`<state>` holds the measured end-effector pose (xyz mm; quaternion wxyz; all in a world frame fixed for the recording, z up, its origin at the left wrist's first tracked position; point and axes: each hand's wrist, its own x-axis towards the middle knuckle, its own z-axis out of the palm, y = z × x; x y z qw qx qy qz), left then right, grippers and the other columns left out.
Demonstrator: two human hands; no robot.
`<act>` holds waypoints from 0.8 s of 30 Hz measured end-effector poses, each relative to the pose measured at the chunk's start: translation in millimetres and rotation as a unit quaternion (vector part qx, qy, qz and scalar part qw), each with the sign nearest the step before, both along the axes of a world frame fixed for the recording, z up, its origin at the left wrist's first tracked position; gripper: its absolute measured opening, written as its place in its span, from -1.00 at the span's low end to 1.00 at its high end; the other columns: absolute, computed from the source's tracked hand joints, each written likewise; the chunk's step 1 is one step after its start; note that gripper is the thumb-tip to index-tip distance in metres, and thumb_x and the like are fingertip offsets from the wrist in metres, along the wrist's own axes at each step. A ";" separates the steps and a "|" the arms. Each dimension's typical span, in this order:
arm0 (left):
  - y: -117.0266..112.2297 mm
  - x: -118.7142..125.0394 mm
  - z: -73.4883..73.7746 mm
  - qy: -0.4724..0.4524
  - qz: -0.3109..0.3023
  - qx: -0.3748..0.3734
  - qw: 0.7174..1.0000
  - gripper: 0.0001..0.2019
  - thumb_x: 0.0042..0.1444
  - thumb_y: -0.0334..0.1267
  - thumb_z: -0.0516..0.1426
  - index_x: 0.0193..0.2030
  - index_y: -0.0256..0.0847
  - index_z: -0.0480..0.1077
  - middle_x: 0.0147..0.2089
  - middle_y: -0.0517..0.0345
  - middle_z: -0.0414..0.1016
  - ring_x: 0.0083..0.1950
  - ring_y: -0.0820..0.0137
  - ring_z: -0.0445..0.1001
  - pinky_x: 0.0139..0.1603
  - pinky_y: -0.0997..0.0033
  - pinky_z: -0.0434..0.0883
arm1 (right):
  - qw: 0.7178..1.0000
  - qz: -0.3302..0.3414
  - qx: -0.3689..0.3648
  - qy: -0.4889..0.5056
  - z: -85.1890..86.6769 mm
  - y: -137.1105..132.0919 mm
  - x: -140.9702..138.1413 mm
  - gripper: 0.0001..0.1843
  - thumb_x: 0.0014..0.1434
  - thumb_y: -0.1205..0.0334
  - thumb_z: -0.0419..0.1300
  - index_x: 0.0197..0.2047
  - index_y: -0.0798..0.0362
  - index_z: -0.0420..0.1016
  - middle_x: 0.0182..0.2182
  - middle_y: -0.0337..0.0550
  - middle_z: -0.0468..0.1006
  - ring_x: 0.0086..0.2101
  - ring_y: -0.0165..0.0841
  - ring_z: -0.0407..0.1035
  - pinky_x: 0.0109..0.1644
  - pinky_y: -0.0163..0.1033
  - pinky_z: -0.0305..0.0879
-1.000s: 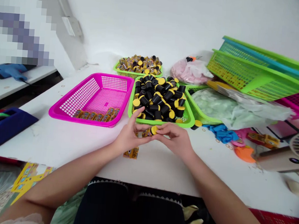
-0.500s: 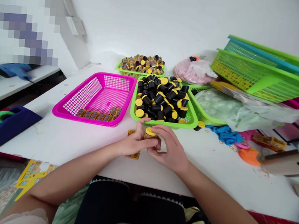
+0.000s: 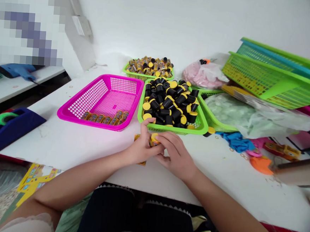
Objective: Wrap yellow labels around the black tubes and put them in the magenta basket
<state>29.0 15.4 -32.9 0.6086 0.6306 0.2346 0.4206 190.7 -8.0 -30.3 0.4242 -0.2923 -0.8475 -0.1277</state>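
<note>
Both hands meet over the white table [image 3: 89, 146] just in front of the green basket [image 3: 200, 128] heaped with black bottles with yellow caps [image 3: 169, 103]. My left hand [image 3: 140, 148] and my right hand [image 3: 175, 154] are closed together round one small yellow-capped bottle [image 3: 153, 139] with a printed label. A sheet of yellow labels [image 3: 142, 162] lies under my left hand, mostly hidden. The pink basket [image 3: 72, 115] to the left holds a row of labelled bottles [image 3: 104, 119] along its near wall.
A second green basket [image 3: 151, 68] of labelled bottles stands at the back. Right of centre lie plastic bags [image 3: 250, 115], stacked green and blue baskets [image 3: 274, 76], blue scraps [image 3: 236, 141] and an orange piece [image 3: 260, 164]. A blue tape dispenser [image 3: 11, 127] sits at the left edge.
The bottle went from lying sideways between my fingertips to standing cap-up, and both hands have closed more tightly round it and sunk a little toward the table. The view has shifted slightly.
</note>
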 end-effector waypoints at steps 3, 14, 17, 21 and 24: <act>0.6 -1.3 0.3 -0.008 0.003 0.033 0.999 -0.13 0.08 -0.45 0.18 0.36 -0.14 -0.33 -0.46 0.44 0.35 -0.52 0.56 0.36 -0.47 0.61 0.29 | 1.000 -0.004 0.017 -0.007 1.2 1.2 0.7 -0.50 0.23 0.35 0.22 0.22 0.09 0.28 -0.06 0.06 0.55 0.01 -0.13 0.43 0.09 0.08 0.46; 4.2 -18.3 21.6 0.090 -0.020 0.102 0.990 -0.44 0.14 -0.30 0.24 0.18 -0.08 0.04 -0.10 0.15 0.40 -0.19 0.47 0.47 -0.19 0.45 0.44 | 0.999 0.016 0.025 0.016 1.9 1.6 -1.3 -0.53 0.21 0.36 0.24 0.18 0.08 0.31 -0.11 0.03 0.55 -0.02 -0.15 0.45 0.08 0.08 0.49; 0.0 -20.8 31.1 0.125 0.074 0.123 0.982 -0.48 0.02 -0.26 0.36 0.02 -0.13 0.17 -0.11 0.15 0.40 -0.08 0.40 0.47 -0.06 0.38 0.45 | 0.999 0.024 0.021 0.034 2.4 1.5 0.0 -0.47 0.24 0.32 0.23 0.25 0.10 0.25 -0.06 0.07 0.53 0.01 -0.16 0.45 0.05 0.01 0.53; -9.0 -25.1 38.9 0.140 0.092 0.108 0.980 -0.50 0.01 -0.22 0.37 0.00 -0.12 0.22 -0.13 0.17 0.47 -0.10 0.39 0.52 -0.06 0.36 0.48 | 0.998 0.036 0.016 0.043 3.3 -2.0 0.6 -0.40 0.26 0.31 0.21 0.33 0.14 0.18 0.01 0.12 0.52 0.07 -0.17 0.44 0.09 -0.04 0.53; -14.0 -28.6 40.4 0.157 0.094 0.101 0.978 -0.54 0.04 -0.20 0.35 0.00 -0.12 0.25 -0.10 0.15 0.50 -0.11 0.40 0.54 -0.09 0.37 0.52 | 0.999 0.039 0.010 0.034 1.7 -4.3 -3.2 -0.37 0.26 0.33 0.21 0.35 0.17 0.16 0.03 0.14 0.51 0.10 -0.18 0.42 0.14 -0.07 0.50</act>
